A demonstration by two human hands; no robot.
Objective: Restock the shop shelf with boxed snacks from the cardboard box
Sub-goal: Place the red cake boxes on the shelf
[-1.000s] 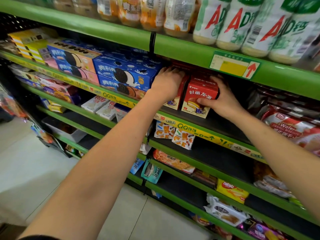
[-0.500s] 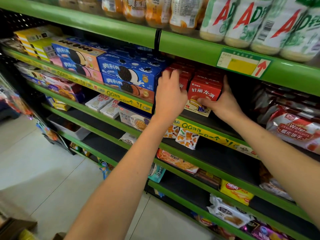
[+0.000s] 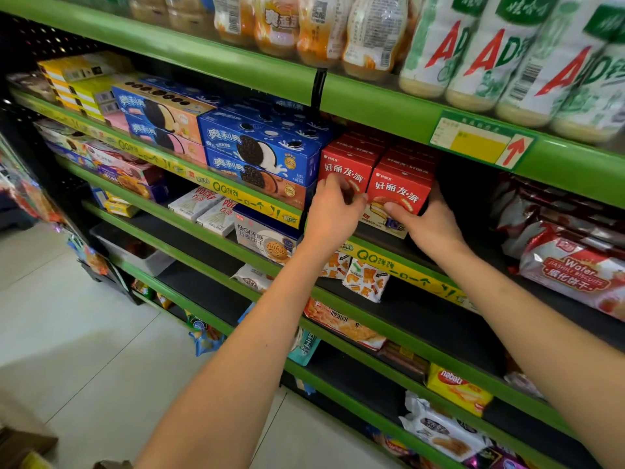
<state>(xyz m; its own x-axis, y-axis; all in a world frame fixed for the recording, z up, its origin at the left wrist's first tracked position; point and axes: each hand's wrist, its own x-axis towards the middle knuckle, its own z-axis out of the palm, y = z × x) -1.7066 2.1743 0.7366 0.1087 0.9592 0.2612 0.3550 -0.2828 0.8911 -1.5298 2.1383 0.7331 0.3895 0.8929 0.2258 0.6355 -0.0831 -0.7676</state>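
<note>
Both my bare arms reach forward to a green shop shelf (image 3: 399, 262) at chest height. Two red pie boxes stand side by side at its front edge, touching each other, with more red boxes lined up behind them.

My left hand (image 3: 333, 214) rests on the front of the left red pie box (image 3: 348, 167), covering its lower half. The fingers (image 3: 355, 199) are curled against the box face, close together, though I cannot tell whether they grip an edge or only press.

My right hand (image 3: 429, 225) holds the right red pie box (image 3: 400, 187): the thumb lies across the lower front and the other fingers wrap round the right side, clamped on the box.

Just left of the red boxes, touching them, sits a stack of blue sandwich-cookie boxes (image 3: 260, 147), with orange and pink cookie boxes (image 3: 162, 123) and yellow boxes (image 3: 77, 82) further left. To the right on the same shelf lie red wafer biscuit bags (image 3: 571, 269).

The shelf above carries white drink bottles (image 3: 487, 52) with red and green lettering, and orange-labelled bottles (image 3: 318, 25) beside them. Lower shelves hold white stick-biscuit boxes (image 3: 203, 208), a grey-blue biscuit box (image 3: 267, 235) and small snack packets (image 3: 367, 279). The floor (image 3: 67, 333) is pale tile. A brown cardboard corner (image 3: 23, 445) shows at the bottom left edge.
</note>
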